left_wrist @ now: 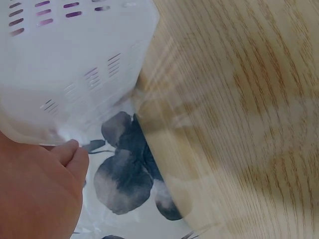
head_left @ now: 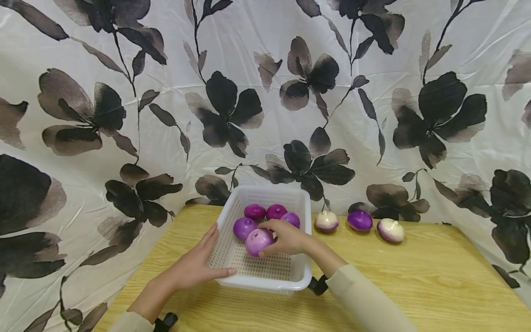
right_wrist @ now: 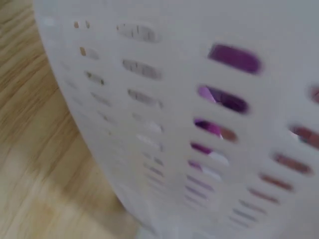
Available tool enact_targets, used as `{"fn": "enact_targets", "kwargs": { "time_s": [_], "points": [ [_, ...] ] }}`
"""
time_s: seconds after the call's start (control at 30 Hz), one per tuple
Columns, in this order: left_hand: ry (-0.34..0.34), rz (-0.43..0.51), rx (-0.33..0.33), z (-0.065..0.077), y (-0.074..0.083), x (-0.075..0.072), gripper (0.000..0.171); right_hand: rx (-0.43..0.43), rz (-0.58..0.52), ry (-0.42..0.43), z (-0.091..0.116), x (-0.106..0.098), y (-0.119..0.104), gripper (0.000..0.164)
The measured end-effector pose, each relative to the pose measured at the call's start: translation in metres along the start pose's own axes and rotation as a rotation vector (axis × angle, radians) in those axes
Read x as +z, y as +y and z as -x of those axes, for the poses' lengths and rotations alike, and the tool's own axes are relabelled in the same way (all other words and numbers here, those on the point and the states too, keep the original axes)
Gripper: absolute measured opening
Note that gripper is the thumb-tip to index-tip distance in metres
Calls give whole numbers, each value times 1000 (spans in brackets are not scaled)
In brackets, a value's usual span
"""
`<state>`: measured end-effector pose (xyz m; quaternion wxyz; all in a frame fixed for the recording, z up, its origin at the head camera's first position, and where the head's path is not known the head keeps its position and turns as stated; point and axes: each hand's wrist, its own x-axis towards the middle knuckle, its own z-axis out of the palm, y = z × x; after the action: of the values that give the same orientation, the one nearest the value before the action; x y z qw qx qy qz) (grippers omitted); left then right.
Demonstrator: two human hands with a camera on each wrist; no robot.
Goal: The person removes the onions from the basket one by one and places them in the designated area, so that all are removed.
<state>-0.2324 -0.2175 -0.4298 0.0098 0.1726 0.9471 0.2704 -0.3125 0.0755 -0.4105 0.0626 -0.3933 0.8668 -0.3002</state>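
A white slotted plastic basket [head_left: 305, 230] stands on the table with several purple onions [head_left: 244, 228] inside. My right hand [head_left: 286, 237] reaches over its right rim and grips a lighter purple onion [head_left: 258, 243] between thumb and fingers, above the basket's floor. At the near left corner, my left hand [head_left: 195, 267] rests on the basket, its fingers extended along the left side and the thumb stretched over the near rim. The left wrist view catches part of that hand [left_wrist: 45, 184] against the basket wall [left_wrist: 75, 55]. Only slotted wall [right_wrist: 174, 99] fills most of the right wrist view, hiding the right hand's grip.
Right of the basket, a row on the wooden table [head_left: 415, 286] holds two white-and-purple bulbs [head_left: 327, 221] with one deep purple onion [head_left: 359, 221] between them. A floral cloth [head_left: 265, 124] hangs behind the table's far edge. Black devices [head_left: 318, 285] sit at both wrists.
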Motion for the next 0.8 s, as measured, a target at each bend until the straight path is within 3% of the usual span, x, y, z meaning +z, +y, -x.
{"fn": "enact_targets", "kwargs": {
  "time_s": [0.47, 0.8],
  "points": [
    [8, 1, 13, -2, -2, 1, 129, -30, -20, 124, 36, -30, -9, 72],
    [-1, 6, -1, -1, -1, 1, 129, -28, -169, 186, 61, -42, -2, 70]
  ]
}}
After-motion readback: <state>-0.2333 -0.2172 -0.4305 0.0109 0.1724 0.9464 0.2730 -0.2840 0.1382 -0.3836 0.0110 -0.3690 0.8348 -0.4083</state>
